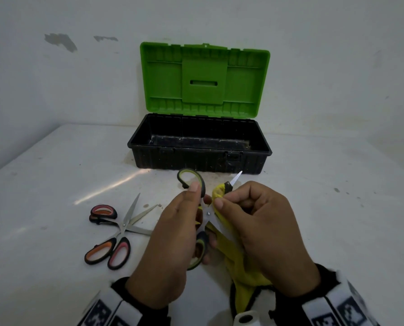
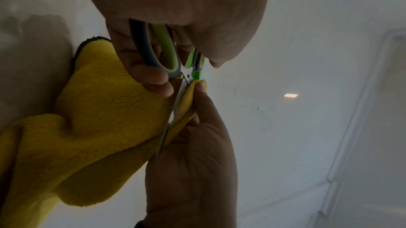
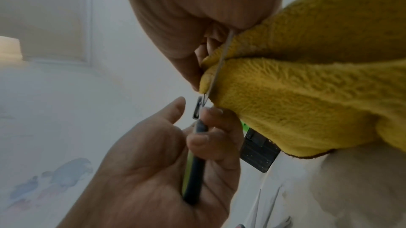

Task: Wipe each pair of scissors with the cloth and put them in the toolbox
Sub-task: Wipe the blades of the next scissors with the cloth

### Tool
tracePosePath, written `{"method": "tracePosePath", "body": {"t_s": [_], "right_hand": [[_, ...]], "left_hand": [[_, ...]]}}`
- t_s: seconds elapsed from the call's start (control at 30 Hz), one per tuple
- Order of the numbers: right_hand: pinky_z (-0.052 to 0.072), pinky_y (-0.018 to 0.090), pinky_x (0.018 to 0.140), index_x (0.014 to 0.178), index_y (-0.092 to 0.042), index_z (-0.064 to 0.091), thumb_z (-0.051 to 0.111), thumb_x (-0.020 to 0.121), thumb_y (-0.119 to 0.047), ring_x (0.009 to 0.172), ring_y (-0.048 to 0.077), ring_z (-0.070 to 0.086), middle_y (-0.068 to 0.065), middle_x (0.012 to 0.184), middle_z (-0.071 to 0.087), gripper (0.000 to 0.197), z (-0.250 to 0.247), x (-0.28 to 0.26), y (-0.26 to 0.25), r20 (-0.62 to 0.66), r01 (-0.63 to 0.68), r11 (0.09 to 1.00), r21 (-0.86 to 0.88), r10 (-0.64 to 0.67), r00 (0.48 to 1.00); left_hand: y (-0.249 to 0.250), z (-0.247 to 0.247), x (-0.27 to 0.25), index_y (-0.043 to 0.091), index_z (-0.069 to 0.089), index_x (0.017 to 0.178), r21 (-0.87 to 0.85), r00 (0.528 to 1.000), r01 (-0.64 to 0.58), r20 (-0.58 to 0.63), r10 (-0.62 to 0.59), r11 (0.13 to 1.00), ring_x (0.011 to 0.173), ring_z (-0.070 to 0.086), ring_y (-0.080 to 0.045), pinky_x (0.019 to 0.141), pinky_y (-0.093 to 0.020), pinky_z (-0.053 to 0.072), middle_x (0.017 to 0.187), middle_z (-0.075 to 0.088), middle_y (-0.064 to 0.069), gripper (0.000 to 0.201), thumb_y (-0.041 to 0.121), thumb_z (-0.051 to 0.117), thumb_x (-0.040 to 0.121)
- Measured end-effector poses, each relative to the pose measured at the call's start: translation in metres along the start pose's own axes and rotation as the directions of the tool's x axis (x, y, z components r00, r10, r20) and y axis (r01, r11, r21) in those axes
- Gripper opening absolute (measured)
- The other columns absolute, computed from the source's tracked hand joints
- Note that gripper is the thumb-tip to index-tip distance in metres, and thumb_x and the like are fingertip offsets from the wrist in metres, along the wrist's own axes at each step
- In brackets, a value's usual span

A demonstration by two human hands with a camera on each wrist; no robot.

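My left hand (image 1: 172,236) grips the green-and-black handled scissors (image 1: 192,180) by their handles, blades spread apart, above the table's front. My right hand (image 1: 262,234) pinches the yellow cloth (image 1: 241,267) around one blade near the pivot; that blade's tip (image 1: 236,177) pokes out beyond the fingers. In the left wrist view the cloth (image 2: 87,127) is folded over the blade (image 2: 173,115). The right wrist view shows the cloth (image 3: 296,101) wrapped on the blade and my left hand (image 3: 175,162) on the handle. The toolbox (image 1: 200,143), black with its green lid upright, stands behind and holds nothing that I can see.
Two more pairs of scissors lie crossed on the table at the front left: one with orange and pink handles (image 1: 109,252), one with a red handle (image 1: 103,212). A white wall rises right behind the toolbox.
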State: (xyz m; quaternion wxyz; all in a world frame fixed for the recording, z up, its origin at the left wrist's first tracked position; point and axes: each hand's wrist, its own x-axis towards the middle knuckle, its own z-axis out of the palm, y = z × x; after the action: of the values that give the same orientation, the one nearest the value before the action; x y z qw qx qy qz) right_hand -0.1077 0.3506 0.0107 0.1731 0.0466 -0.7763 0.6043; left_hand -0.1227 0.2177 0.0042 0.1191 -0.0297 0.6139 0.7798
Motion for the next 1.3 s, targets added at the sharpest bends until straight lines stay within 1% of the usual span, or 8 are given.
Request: {"method": "tracePosePath", "body": {"t_s": [0.13,0.2,0.33,0.47,0.63,0.87,1.1,1.3], "right_hand": [[0.057,0.029,0.059,0.074,-0.018,0.069,0.076,0.083,-0.016,0.063,0.015,0.071,-0.002,0.069,0.074,0.012,-0.002,0.001,0.001,0.028,0.022,0.999,-0.04,-0.021,0.999],[0.058,0.032,0.062,0.074,-0.021,0.069,0.078,0.082,-0.018,0.065,0.015,0.071,-0.002,0.07,0.073,0.012,-0.004,0.003,0.002,0.038,0.019,0.997,-0.08,-0.016,0.999],[0.057,0.027,0.061,0.074,-0.021,0.07,0.078,0.081,-0.017,0.065,0.012,0.07,-0.004,0.07,0.073,0.011,-0.009,0.006,0.003,0.017,0.022,0.996,-0.089,-0.021,1.0],[0.059,0.035,0.063,0.076,-0.018,0.069,0.076,0.083,-0.013,0.065,0.016,0.072,-0.002,0.07,0.074,0.011,-0.01,0.005,0.002,0.013,0.041,0.999,-0.033,-0.04,0.999],[0.058,0.029,0.06,0.076,-0.02,0.071,0.076,0.082,-0.016,0.065,0.016,0.07,-0.003,0.07,0.073,0.01,-0.01,0.004,0.004,-0.029,0.054,0.997,-0.052,-0.056,0.998],[0.05,0.014,0.058,0.075,-0.024,0.072,0.078,0.08,-0.019,0.068,0.006,0.066,-0.012,0.069,0.07,0.01,-0.012,-0.001,0.007,-0.113,0.11,0.977,-0.183,-0.132,0.985],[0.047,0.007,0.073,0.095,-0.025,0.077,0.065,0.085,-0.036,0.08,-0.003,0.057,-0.015,0.085,0.072,0.02,-0.003,-0.007,0.005,-0.004,0.353,0.79,-0.501,-0.41,0.912],[0.049,0.011,0.077,0.096,-0.02,0.077,0.07,0.084,-0.029,0.085,-0.001,0.057,-0.009,0.086,0.074,0.016,-0.001,-0.002,0.008,-0.046,0.375,0.758,-0.533,-0.469,0.882]], "left_hand": [[0.004,0.0,0.0,0.006,0.06,0.073,0.095,1.0,-0.02,0.013,0.019,0.995,0.038,0.046,-0.022,0.038,-0.024,0.037,0.053,0.053,-0.011,0.063,0.06,0.037,0.095],[0.005,-0.001,0.001,0.0,0.059,0.081,0.124,1.0,-0.026,0.017,0.024,0.992,0.036,0.044,-0.022,0.037,-0.022,0.036,0.054,0.051,-0.014,0.062,0.055,0.038,0.097],[0.006,0.0,0.005,0.015,0.069,0.091,0.137,0.999,-0.05,0.008,0.049,0.989,0.036,0.045,-0.021,0.038,-0.026,0.037,0.052,0.051,-0.01,0.044,0.046,0.039,0.101],[0.004,0.004,0.005,0.027,0.069,0.099,0.096,0.99,-0.138,0.018,0.137,0.986,0.041,0.048,-0.023,0.042,-0.03,0.041,0.056,0.054,-0.01,0.035,0.043,0.038,0.102],[0.002,0.005,0.004,0.01,0.064,0.079,0.062,0.987,-0.158,-0.004,0.159,0.985,0.039,0.048,-0.025,0.038,-0.028,0.039,0.054,0.053,-0.012,0.041,0.038,0.044,0.101],[0.006,-0.001,0.01,-0.002,0.056,0.08,0.128,0.983,-0.164,-0.061,0.173,0.978,0.043,0.052,-0.027,0.042,-0.03,0.042,0.057,0.059,-0.014,0.044,0.034,0.043,0.101],[0.002,0.003,0.004,0.005,0.06,0.07,0.336,0.906,-0.375,-0.063,0.418,0.864,0.045,0.057,-0.018,0.043,-0.022,0.045,0.058,0.062,-0.01,0.049,0.043,0.043,0.096],[0.0,0.003,0.003,0.018,0.059,0.067,0.48,0.805,-0.521,0.001,0.593,0.706,0.048,0.058,-0.017,0.048,-0.038,0.05,0.058,0.061,-0.004,0.052,0.058,0.036,0.091]]}}
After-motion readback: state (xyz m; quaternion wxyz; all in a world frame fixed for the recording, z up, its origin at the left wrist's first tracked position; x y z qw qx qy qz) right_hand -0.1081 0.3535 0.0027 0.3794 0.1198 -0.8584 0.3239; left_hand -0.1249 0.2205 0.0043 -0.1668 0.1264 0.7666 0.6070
